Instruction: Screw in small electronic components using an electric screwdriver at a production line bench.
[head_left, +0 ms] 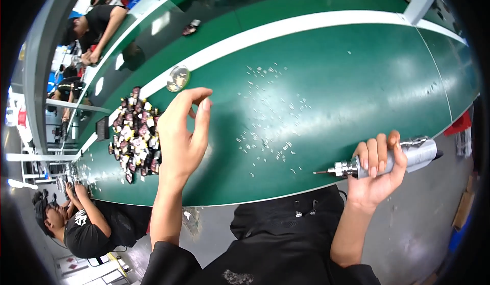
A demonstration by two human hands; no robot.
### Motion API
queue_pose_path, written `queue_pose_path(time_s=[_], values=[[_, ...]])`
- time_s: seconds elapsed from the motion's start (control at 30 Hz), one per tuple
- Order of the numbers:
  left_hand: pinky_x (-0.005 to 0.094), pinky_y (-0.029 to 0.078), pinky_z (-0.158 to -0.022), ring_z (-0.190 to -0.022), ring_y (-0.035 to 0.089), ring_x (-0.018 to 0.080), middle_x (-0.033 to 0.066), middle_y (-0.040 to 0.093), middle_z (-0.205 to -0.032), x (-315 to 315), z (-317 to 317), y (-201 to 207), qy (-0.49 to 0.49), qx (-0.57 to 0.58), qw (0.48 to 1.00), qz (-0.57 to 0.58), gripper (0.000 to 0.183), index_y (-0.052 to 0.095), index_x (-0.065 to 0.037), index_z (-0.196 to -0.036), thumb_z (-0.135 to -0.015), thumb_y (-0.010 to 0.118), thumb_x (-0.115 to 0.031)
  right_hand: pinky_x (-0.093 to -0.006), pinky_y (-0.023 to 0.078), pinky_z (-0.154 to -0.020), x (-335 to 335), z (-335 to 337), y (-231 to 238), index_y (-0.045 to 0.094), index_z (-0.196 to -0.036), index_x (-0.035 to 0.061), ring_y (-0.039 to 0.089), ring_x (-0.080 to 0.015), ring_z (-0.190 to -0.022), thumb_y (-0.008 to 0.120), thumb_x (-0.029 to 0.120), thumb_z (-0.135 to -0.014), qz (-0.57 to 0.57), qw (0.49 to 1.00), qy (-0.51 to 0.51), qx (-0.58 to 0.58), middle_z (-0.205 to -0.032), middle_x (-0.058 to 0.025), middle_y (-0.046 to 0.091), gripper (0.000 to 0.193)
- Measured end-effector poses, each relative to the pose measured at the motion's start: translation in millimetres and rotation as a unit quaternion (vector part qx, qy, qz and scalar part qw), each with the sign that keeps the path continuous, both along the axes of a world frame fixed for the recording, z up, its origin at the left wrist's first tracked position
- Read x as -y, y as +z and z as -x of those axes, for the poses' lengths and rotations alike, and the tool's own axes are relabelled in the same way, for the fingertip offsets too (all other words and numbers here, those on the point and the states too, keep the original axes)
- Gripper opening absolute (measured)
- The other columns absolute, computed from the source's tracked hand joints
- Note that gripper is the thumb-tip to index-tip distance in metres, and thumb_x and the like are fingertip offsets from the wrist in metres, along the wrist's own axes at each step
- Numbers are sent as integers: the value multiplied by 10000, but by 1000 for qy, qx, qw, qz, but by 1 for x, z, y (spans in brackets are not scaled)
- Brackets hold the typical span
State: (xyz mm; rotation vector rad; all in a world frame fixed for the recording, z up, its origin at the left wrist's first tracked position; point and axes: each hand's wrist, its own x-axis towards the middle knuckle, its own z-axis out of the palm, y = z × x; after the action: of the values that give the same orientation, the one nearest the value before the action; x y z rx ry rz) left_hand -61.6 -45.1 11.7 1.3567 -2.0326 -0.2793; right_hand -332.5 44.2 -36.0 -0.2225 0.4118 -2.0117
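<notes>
My right hand (378,167), near the front edge of the green table (326,96), is wrapped round a grey cylindrical power screwdriver (418,155). Its thin bit points left, over the table edge. To the left, my left hand (181,132) is raised above the table with thumb and index finger stretched out and a small gap between them. I see nothing in it; its other fingers are partly hidden. Beside it lies a heap of small dark parts (135,137) with yellow and white bits. Tiny pale pieces (265,142) are scattered over the table's middle.
A round clear dish (178,78) with small contents stands beyond my left hand, by a white rail (265,31). Past the rail, a few dark parts (191,27) lie on a green belt-like surface. Co-workers (84,229) sit at the left; another person (97,27) is across.
</notes>
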Motion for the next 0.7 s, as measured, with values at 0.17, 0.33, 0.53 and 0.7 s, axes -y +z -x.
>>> queue_pose_path(time_s=[0.17, 0.33, 0.53, 0.7], values=[[355, 483, -726, -775, 631, 261, 144, 642, -828, 116, -64, -13, 107, 89, 990, -9, 187, 595, 17, -985, -854, 596, -116, -268, 352, -460, 0, -3, -13, 445, -901, 52, 322, -90, -409, 428, 129, -922, 12, 999, 34, 36, -532, 13, 337, 81], [422, 461, -875, -991, 570, 359, 207, 588, -999, 192, -67, -49, 177, 176, 967, 47, 431, 537, -8, -1120, -809, 671, -274, -268, 363, -426, 4, -1, -15, 427, -866, 62, 324, -91, -387, 441, 136, -916, 15, 997, 72, 10, -514, 10, 336, 91], [443, 471, -843, -908, 596, 383, 217, 631, -928, 234, -86, -51, 188, 222, 955, 55, 375, 559, 24, -1069, -772, 665, -178, -274, 361, -432, 6, 1, -16, 427, -866, 76, 327, -100, -384, 457, 143, -903, 25, 995, 90, 21, -509, 6, 331, 82], [374, 498, -772, -838, 617, 295, 169, 648, -916, 210, -60, -51, 68, 127, 987, 67, 285, 619, 20, -1014, -767, 672, -112, -280, 364, -447, -2, 4, -10, 444, -871, 75, 333, -105, -391, 461, 145, -897, 5, 995, 96, 10, -514, 1, 337, 76]])
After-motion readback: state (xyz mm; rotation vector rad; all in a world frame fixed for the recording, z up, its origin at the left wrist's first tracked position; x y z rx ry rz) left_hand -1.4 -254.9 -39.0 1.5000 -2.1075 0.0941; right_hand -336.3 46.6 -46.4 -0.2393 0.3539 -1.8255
